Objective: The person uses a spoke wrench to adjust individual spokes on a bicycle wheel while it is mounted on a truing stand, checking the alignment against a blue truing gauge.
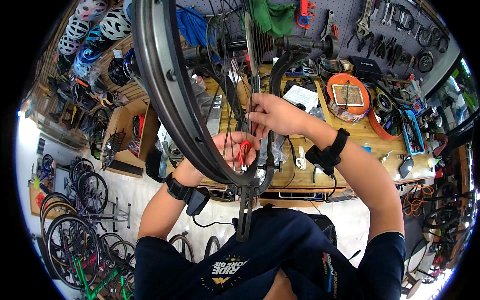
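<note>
— Where's the red tool?
— In my left hand (231, 148), fingers closed on the red tool (243, 152) at the rim (165, 95). My right hand (272, 114) pinches a spoke (254, 107) running upright just above.

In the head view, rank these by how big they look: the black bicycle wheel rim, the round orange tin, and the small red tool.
1. Black bicycle wheel rim, though it is nearest the camera.
2. Round orange tin.
3. Small red tool at the left hand.

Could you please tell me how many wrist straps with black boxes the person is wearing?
2: one on the left wrist below the rim, one on the right wrist over the bench. None seems hidden.
</note>
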The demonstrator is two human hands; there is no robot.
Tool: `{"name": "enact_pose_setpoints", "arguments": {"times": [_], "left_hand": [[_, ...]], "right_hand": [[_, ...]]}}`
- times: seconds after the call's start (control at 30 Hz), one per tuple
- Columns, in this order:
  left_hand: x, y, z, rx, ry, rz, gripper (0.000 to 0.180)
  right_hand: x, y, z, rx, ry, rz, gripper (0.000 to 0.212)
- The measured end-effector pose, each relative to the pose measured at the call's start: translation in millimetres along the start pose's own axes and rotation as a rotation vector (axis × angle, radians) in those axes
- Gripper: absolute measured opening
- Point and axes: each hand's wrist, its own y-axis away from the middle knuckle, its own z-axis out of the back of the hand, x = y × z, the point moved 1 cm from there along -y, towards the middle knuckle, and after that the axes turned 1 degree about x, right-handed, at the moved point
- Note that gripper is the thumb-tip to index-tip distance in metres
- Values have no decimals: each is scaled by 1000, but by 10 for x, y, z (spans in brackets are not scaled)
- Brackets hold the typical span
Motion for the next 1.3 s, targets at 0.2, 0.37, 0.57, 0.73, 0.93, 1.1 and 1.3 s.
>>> {"name": "enact_pose_setpoints", "arguments": {"times": [0.2,0.37,0.57,0.73,0.93,1.1,1.3], "left_hand": [[-94,-37,72,-65,-170,145,45],[39,-196,32,-382,-982,83,37],[49,-240,-80,-474,-1271,-89,41],[170,-109,-1,-353,-869,-124,34],[-25,105,184,-542,-475,-59,48],[29,-261,180,-558,-392,-155,55],[17,-322,189,-535,-184,-208,47]], "right_hand": [[5,-17,-8,-19,34,-17,14],[-223,-167,4,-136,148,-26,14],[-308,-30,31,-323,515,-86,30],[-34,419,-359,-76,-8,-129,30],[-63,428,-488,-227,-82,-92,18],[-8,455,-610,-382,-179,-194,16],[-237,371,-272,-455,-268,-256,20]]}}
